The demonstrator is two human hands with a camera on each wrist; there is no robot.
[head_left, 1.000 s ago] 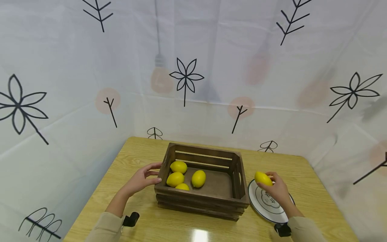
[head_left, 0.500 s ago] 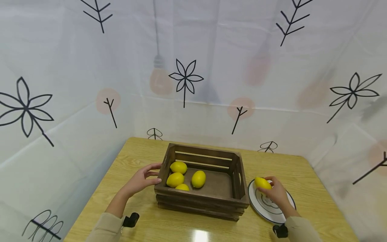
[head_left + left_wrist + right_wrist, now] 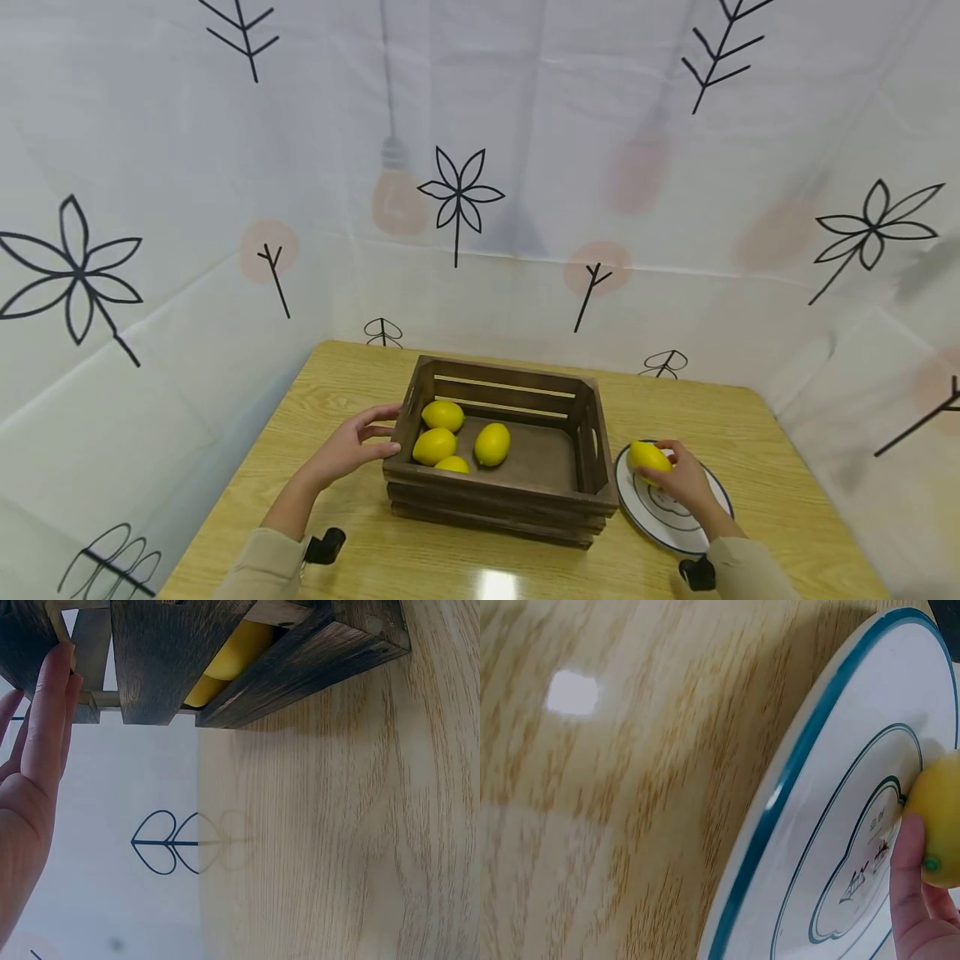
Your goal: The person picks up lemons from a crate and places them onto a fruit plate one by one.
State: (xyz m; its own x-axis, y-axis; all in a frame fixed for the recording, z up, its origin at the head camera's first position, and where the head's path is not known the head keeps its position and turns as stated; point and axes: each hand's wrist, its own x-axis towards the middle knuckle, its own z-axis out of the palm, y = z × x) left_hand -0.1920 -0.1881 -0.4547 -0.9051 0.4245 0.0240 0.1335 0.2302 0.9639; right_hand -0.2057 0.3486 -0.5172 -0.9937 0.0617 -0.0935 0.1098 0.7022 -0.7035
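My right hand [image 3: 686, 482] grips a yellow lemon [image 3: 648, 458] low over a white plate [image 3: 660, 531] with a dark rim. In the right wrist view the lemon [image 3: 939, 825] appears to touch the plate [image 3: 840, 750], its green-tipped end toward the thumb. My left hand [image 3: 349, 443] rests its fingertips against the left end of a brown slatted wooden crate [image 3: 502, 504], with fingers fairly straight. Inside the crate, several lemons [image 3: 435, 446] lie toward the left, one of them partly hidden by the front wall. Through the slats, the left wrist view shows a lemon [image 3: 241, 651].
Crate and plate stand side by side on a light wooden table [image 3: 420, 567]. A white patterned cloth [image 3: 480, 283] hangs behind the table and along its sides. Each wrist carries a small black device [image 3: 325, 546].
My right hand has lowered the lemon toward the plate and shifted it slightly left. The left hand and the crate have stayed in place.
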